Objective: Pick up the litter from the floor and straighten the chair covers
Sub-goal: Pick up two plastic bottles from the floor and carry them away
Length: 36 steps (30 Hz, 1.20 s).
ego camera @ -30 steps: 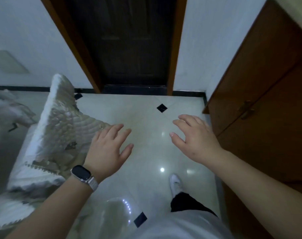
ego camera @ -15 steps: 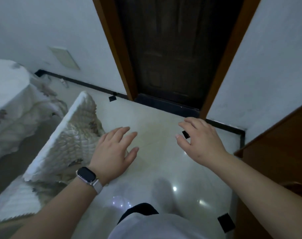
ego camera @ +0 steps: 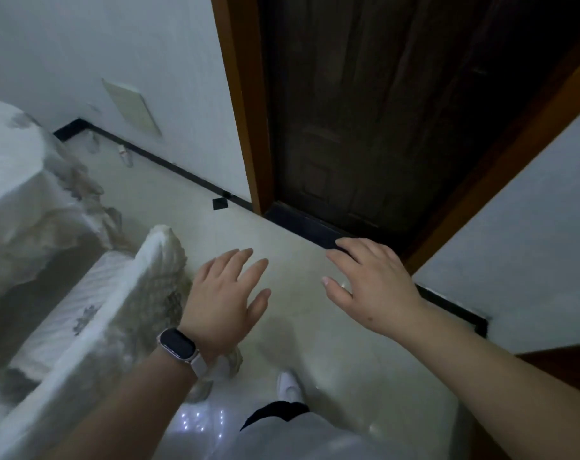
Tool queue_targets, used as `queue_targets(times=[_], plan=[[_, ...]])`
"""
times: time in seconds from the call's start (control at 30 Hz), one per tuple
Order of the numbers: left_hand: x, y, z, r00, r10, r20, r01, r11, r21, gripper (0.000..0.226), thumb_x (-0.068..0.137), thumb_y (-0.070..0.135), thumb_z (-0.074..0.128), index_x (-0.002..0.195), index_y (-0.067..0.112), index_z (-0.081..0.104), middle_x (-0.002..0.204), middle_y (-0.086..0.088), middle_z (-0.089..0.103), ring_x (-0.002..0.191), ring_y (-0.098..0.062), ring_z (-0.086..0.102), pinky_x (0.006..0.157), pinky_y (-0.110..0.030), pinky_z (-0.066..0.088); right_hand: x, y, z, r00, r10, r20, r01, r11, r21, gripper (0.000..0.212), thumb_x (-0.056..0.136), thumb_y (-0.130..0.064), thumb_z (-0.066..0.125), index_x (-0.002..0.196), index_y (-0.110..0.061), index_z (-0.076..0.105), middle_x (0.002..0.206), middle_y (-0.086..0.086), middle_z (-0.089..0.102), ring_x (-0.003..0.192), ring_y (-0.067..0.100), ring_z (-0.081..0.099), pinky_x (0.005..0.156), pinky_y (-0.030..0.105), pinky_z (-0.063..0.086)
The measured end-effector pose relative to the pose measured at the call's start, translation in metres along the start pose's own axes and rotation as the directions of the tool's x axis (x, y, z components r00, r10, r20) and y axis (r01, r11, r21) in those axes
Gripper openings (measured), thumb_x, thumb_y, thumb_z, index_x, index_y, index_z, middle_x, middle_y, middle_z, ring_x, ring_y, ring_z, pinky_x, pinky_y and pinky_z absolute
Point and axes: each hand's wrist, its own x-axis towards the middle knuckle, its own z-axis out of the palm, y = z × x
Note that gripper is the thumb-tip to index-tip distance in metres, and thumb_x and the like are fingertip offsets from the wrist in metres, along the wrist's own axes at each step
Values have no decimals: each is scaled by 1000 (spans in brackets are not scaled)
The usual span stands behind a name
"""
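Litter (ego camera: 126,158) lies on the floor (ego camera: 215,234) by the far skirting (ego camera: 182,171), well apart from us. Our left hand (ego camera: 225,300) and right hand (ego camera: 371,287) hover spread and empty, likely free to grab it; the chair cover (ego camera: 122,293) drapes just beside the left one.

Dark door (ego camera: 364,111) in orange-brown frame (ego camera: 245,104) — black skirting (ego camera: 169,166) along white wall (ego camera: 83,44), pale panel (ego camera: 132,107) mounted there.
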Motion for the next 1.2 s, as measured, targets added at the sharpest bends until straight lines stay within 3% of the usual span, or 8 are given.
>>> queue_targets(times=[0.23, 0.4, 0.63, 0.77, 0.93, 1.1, 1.2], plan=[[124, -56, 1, 999, 43, -18, -44, 999, -27, 52, 94, 49, 38, 135, 21, 56, 140, -9, 56, 129, -31, 50, 105, -50, 43, 117, 11, -22, 999, -39, -16, 37, 994, -99, 54, 94, -52, 41, 132, -19, 60, 136, 5, 58, 125, 27, 52, 104, 45, 42], [178, -79, -11, 996, 57, -74, -59, 998, -28, 51, 93, 47, 43, 134, 21, 57, 138, -9, 57, 129, -31, 51, 104, -49, 42, 175, 15, -27, 998, -50, -26, 47, 996, -78, 55, 95, -53, 38, 135, -20, 58, 139, 5, 56, 129, 26, 50, 108, 47, 40], [235, -122, -9, 999, 5, -47, -3, 999, 41, 51, 94, 50, 39, 136, 25, 53, 141, -6, 55, 131, -30, 48, 105, -49, 40, 265, 25, -22, 988, -145, -55, 142, 988, -53, 54, 93, -52, 41, 130, -18, 62, 134, 7, 60, 124, 29, 54, 104, 50, 44], [260, -149, -5, 993, -92, -71, 95, 995, 39, 49, 92, 46, 46, 134, 23, 54, 139, -8, 55, 130, -32, 49, 104, -51, 42, 328, 24, -16, 971, -234, -38, 234, 972, -16, 56, 93, -53, 36, 129, -20, 63, 135, 6, 60, 125, 29, 55, 105, 50, 43], [296, -186, -14, 956, -274, -106, 283, 956, 78, 49, 90, 46, 45, 130, 21, 58, 136, -10, 58, 126, -34, 53, 100, -49, 44, 423, 22, -18, 923, -386, -8, 386, 922, 26, 57, 96, -57, 31, 141, -26, 50, 148, 0, 46, 138, 22, 38, 115, 42, 26], [336, -221, -27, 899, -415, -141, 433, 890, 142, 51, 90, 49, 44, 129, 21, 59, 135, -10, 59, 124, -33, 54, 99, -47, 44, 521, 29, -21, 826, -537, -172, 550, 834, 41, 48, 93, -51, 42, 124, -20, 61, 130, 4, 59, 121, 22, 51, 101, 41, 42], [355, -241, -28, 855, -492, -164, 513, 848, 135, 52, 89, 49, 45, 129, 20, 60, 134, -11, 59, 122, -35, 55, 98, -49, 44, 573, 28, -15, 798, -570, -196, 591, 804, 63, 50, 90, -50, 43, 119, -16, 65, 126, 7, 62, 116, 26, 54, 98, 43, 45]])
